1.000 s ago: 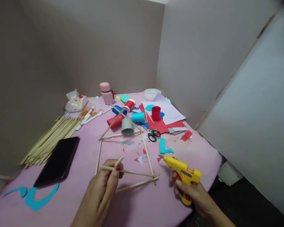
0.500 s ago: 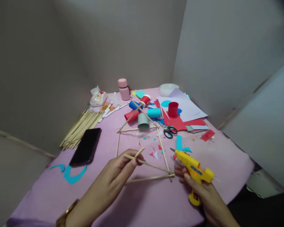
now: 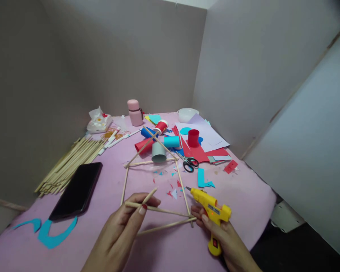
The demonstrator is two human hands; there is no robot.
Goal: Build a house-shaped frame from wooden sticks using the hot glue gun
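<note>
My left hand (image 3: 124, 224) pinches two thin wooden sticks (image 3: 166, 210) where they cross, between thumb and fingers. They belong to a stick frame (image 3: 182, 184), whose far end rises in a triangle and whose near side reaches toward my right hand. My right hand (image 3: 215, 230) is wrapped around a yellow hot glue gun (image 3: 212, 206), its nozzle pointing left and away, beside the frame's right stick. A small light glows on the gun's body. The fingertips of my right hand come close to the frame's near right corner; whether they touch it, I cannot tell.
A phone (image 3: 76, 190) and a pile of wooden sticks (image 3: 70, 162) lie at left. Behind the frame are paper tubes (image 3: 158, 152), scissors (image 3: 189, 163), a red paper cup shape (image 3: 193, 138), paper sheets (image 3: 212, 136), a pink flask (image 3: 135, 113) and a bowl (image 3: 188, 114).
The camera view has shifted, so the table things sit further left and mostly lower. Both hands keep their holds on the sticks and the glue gun.
</note>
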